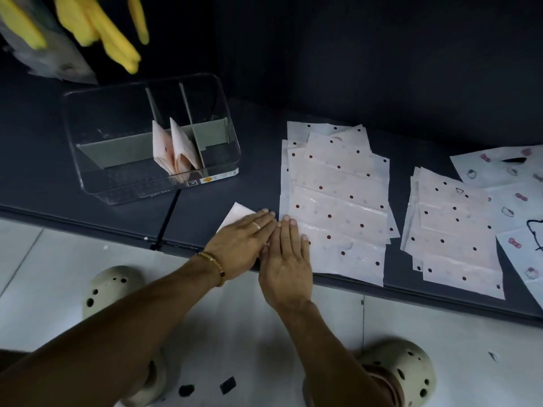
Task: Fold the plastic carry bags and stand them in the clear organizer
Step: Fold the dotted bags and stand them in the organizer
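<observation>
A small folded bag (237, 214) of pale, thin plastic lies flat at the lower centre of the frame, near the front edge of the dark surface (205, 207); only one pointed white corner shows beyond the hands that cover it. The left hand (239, 246) presses down on it with straight fingers held together, a ring on one finger and a beaded bracelet (214, 267) at the wrist. The right hand (286, 265) lies flat just beside it, fingers straight, its thumb side touching the edge of a loose stack of polka-dot bags (338, 198). Neither grip closes on anything; both are flat and pressing.

The stacked bags are glossy, translucent rectangles, pinkish white with dark red dots, fanned unevenly. To the right sits a second stack of dotted bags (454, 230), and at the right edge of the frame lie white bags with cartoon prints (511, 189).

At centre left stands the clear organizer (152, 139), a rounded transparent box with grey dividers. Two folded bags (174, 149) stand upright in its middle compartment, leaning against a divider.

Blurred yellow items (100, 27) hang at the upper left. Below the surface, a pale tiled floor (235, 333) shows, with two beige perforated clogs (113, 289) on the person's feet.
</observation>
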### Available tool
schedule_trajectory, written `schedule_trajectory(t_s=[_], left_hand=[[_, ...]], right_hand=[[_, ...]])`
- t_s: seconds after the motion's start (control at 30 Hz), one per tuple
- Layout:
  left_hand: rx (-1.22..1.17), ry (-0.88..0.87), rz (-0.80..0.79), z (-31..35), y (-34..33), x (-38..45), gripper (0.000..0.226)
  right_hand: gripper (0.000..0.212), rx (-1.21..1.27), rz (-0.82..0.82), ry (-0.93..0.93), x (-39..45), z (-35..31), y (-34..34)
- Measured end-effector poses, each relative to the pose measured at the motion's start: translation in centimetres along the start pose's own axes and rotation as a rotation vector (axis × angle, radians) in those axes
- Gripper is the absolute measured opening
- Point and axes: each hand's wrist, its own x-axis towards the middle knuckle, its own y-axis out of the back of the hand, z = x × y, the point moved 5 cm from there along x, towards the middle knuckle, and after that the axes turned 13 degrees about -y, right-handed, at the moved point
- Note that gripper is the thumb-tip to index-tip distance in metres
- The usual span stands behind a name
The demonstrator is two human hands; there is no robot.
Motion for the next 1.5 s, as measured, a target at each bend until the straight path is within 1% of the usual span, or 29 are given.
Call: schedule_trajectory(t_s=[0.07, 0.17, 0.27, 0.37, 0.47, 0.57, 0.63, 0.7, 0.73, 0.8, 0.87, 0.93, 1.0, 1.07, 1.13, 1.17, 1.2, 1.23, 1.27, 1.3, 1.33, 1.37, 1.4, 1.47, 1.5], left_hand=[[0.032, -0.013, -0.011, -0.7, -0.5, 0.0, 0.073], [0.012, -0.062, -0.021, -1.7, -0.5, -0.3, 0.058], [-0.028, -0.096, -0.059, -2.8, -0.6, -0.5, 0.053], [-0.027, -0.06, -0.075, -5.0, -0.3, -1.4, 0.053], [0.012, 0.007, -0.097, -7.6, 0.6, -2.8, 0.053], [-0.019, 0.076, -0.134, -8.8, 1.4, -3.5, 0.055], [-0.061, 0.127, -0.089, -8.4, 1.9, -3.4, 0.056], [-0.117, 0.206, 0.027, -7.2, 2.6, -2.8, 0.056], [-0.122, 0.23, 0.079, -6.4, 2.9, -2.3, 0.056], [-0.068, 0.234, 0.132, -4.8, 3.2, -1.0, 0.055], [0.012, 0.226, 0.136, -3.9, 3.4, 0.1, 0.048], [0.032, 0.223, 0.103, -3.8, 3.7, 0.8, 0.034], [-0.032, 0.246, 0.069, -3.9, 4.0, 1.0, 0.02], [-0.171, 0.277, 0.081, -3.9, 4.4, 0.7, 0.011], [-0.453, 0.346, 0.156, -4.1, 5.0, -0.3, 0.004], [-0.62, 0.377, 0.224, -4.4, 5.5, -0.9, 0.001], [-0.767, 0.406, 0.307, -4.7, 6.2, -1.5, 0.006], [-0.885, 0.431, 0.402, -5.0, 7.1, -2.1, 0.01], [-0.981, 0.455, 0.503, -5.4, 7.9, -2.6, 0.014], [-1.064, 0.474, 0.6, -5.8, 8.7, -3.1, 0.016], [-1.134, 0.487, 0.679, -6.1, 9.5, -3.4, 0.016], [-1.181, 0.495, 0.734, -6.4, 10.1, -3.7, 0.014], [-1.201, 0.503, 0.774, -6.6, 10.5, -4.0, 0.012], [-1.162, 0.544, 0.862, -7.2, 11.3, -4.8, 0.006], [-1.111, 0.581, 0.932, -7.8, 11.6, -5.5, 0.006]], right_hand=[[0.06, -0.028, 0.015, -0.009, 0.1, 0.2, -0.1], [0.058, -0.012, 0.003, -0.003, 0.0, 0.2, -0.2], [0.057, 0.014, 0.017, -0.021, 0.0, 0.2, 0.1], [0.056, 0.033, 0.021, -0.023, -0.1, 0.1, 0.4], [0.057, 0.016, -0.019, -0.011, 0.0, 0.2, 0.0], [0.058, 0.006, -0.048, -0.013, 0.2, 0.2, -0.1], [0.057, 0.02, -0.026, -0.021, 0.0, 0.0, 0.2], [0.056, 0.034, 0.01, -0.029, -0.1, -0.1, 0.7], [0.055, 0.038, 0.028, -0.027, -0.1, -0.1, 0.8], [0.055, 0.041, 0.025, -0.01, -0.1, 0.0, 0.9], [0.054, 0.039, -0.023, 0.011, 0.1, 0.2, 0.6], [0.056, 0.018, -0.072, 0.04, 0.3, 0.5, 0.5], [0.057, 0.029, -0.097, 0.064, 0.4, 0.7, 0.6], [0.058, 0.132, -0.096, 0.055, 0.6, 0.8, 1.5], [0.061, 0.274, -0.064, -0.002, 1.3, 0.4, 3.0], [0.062, 0.396, -0.077, -0.067, 1.8, 0.2, 3.7], [0.063, 0.559, -0.129, -0.159, 2.5, 0.0, 4.5], [0.059, 0.734, -0.197, -0.255, 3.2, -0.3, 5.3], [0.047, 0.901, -0.264, -0.324, 3.8, -0.9, 6.0], [0.027, 1.02, -0.3, -0.36, 4.4, -1.3, 6.5], [0.008, 1.084, -0.307, -0.364, 5.0, -1.9, 7.1], [0.007, 1.111, -0.296, -0.328, 5.5, -2.4, 7.7], [0.014, 1.119, -0.281, -0.292, 5.9, -3.1, 8.5], [0.016, 1.107, -0.224, -0.251, 6.6, -4.3, 9.6], [0.015, 1.106, -0.197, -0.24, 7.0, -4.8, 9.8]])
